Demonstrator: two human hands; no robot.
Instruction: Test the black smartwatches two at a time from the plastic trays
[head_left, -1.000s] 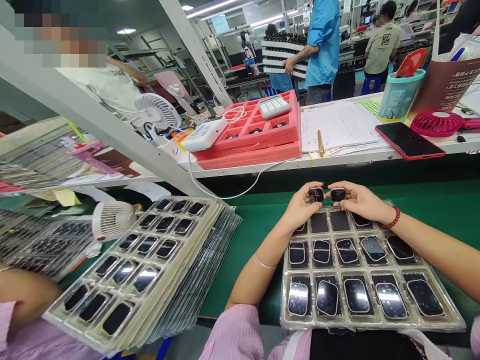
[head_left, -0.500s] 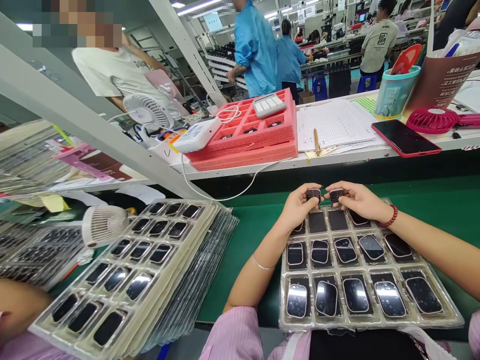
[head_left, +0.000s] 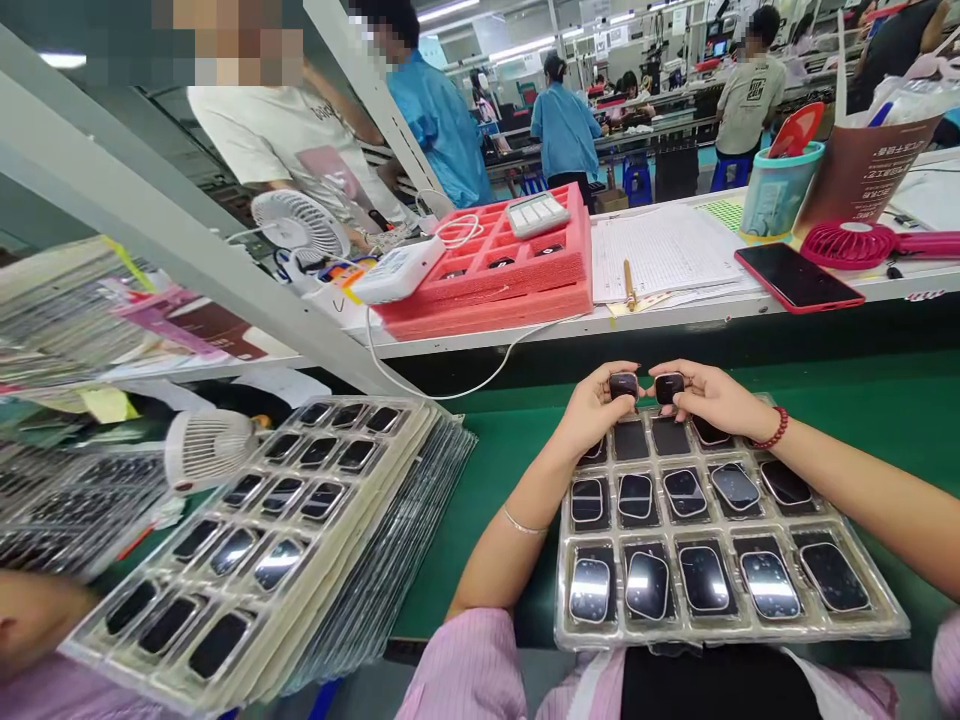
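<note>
My left hand (head_left: pixel 592 408) pinches a small dark rounded-square watch case (head_left: pixel 623 386) between thumb and fingers. A matching watch case (head_left: pixel 669 388) is gripped in my right hand (head_left: pixel 709 395), close beside the first. Both are held over the far edge of a clear plastic tray (head_left: pixel 731 634). Beneath them, two tray pockets show only flat black pads (head_left: pixel 630 440). Other pockets each hold a watch case with a glossy black face, such as the one at the front middle (head_left: pixel 705 580). My fingers partly hide the tray's far row.
To the left rises a tall stack of similar filled trays (head_left: pixel 375 560), with a small white fan (head_left: pixel 210 450) behind it. The shelf ahead carries red foam trays (head_left: pixel 487 300), papers (head_left: pixel 660 250), a phone (head_left: pixel 799 277) and a pink fan (head_left: pixel 847 243). Co-workers stand beyond.
Both watch cases have been turned so their dark faces show more fully. The view has shifted slightly. Behind the shelf, a co-worker in blue has moved left.
</note>
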